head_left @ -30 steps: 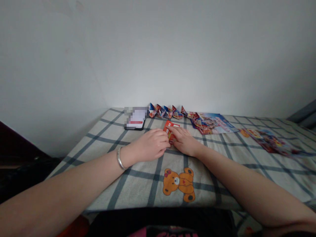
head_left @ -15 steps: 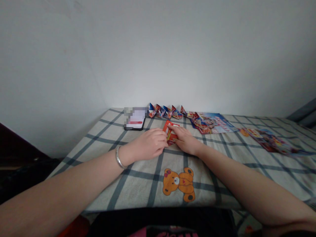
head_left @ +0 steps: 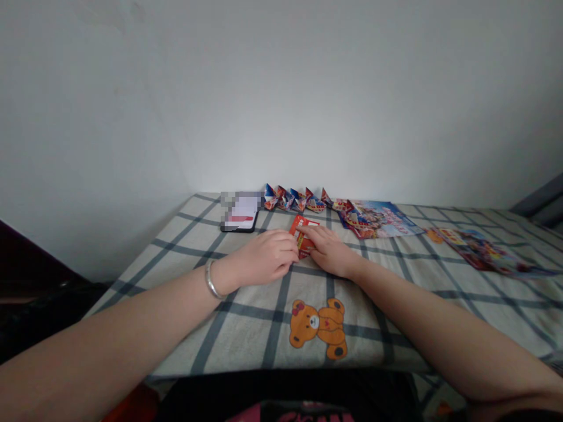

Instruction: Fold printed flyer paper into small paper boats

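Note:
A small piece of red printed paper (head_left: 301,239), apparently folded, lies on the checked tablecloth between my hands. My left hand (head_left: 269,255), with a silver bangle at the wrist, has its fingers curled and closed at the paper's left edge. Across the paper's right side my right hand (head_left: 333,252) rests flat, fingers stretched out and pressing down on it. Both hands cover part of the paper, so its full outline is hidden. Just beyond them stands a row of folded paper pieces (head_left: 299,199) in blue and red print.
A phone (head_left: 241,214) with a lit, partly blurred screen lies beyond my left hand. Colourful printed sheets (head_left: 387,218) lie at the back right, with another sheet (head_left: 488,252) farther right. The tablecloth (head_left: 246,346) carries a printed bear. A white wall (head_left: 281,99) borders the back edge.
My right hand has shifted slightly over the red paper, its thumb moving a little to the left. My left hand stays almost in place.

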The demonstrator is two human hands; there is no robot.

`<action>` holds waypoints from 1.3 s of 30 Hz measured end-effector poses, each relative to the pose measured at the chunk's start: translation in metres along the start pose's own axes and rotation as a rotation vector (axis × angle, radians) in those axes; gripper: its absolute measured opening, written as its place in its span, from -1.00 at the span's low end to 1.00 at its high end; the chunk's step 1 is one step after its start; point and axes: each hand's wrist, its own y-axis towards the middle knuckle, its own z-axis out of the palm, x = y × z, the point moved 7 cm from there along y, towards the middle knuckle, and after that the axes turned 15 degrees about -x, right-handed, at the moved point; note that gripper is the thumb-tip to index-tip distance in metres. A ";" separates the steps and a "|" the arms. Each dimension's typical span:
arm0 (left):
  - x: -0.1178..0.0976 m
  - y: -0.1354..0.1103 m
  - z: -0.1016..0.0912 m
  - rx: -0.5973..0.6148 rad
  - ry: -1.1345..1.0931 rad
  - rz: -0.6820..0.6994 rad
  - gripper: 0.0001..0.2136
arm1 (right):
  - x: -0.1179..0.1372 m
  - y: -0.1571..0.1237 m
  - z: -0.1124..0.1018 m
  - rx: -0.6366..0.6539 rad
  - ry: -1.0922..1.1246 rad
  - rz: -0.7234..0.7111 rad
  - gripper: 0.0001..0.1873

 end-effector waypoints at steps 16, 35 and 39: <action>0.006 -0.004 0.002 0.053 -0.001 -0.096 -0.79 | 0.002 -0.001 -0.014 -0.120 0.098 -0.142 -0.40; 0.016 -0.006 0.002 0.024 0.200 -0.137 -0.90 | 0.014 -0.003 -0.020 -0.048 0.061 -0.264 -0.63; 0.014 -0.006 0.001 0.024 0.230 -0.103 -0.89 | 0.016 -0.003 -0.022 -0.030 0.013 -0.268 -0.63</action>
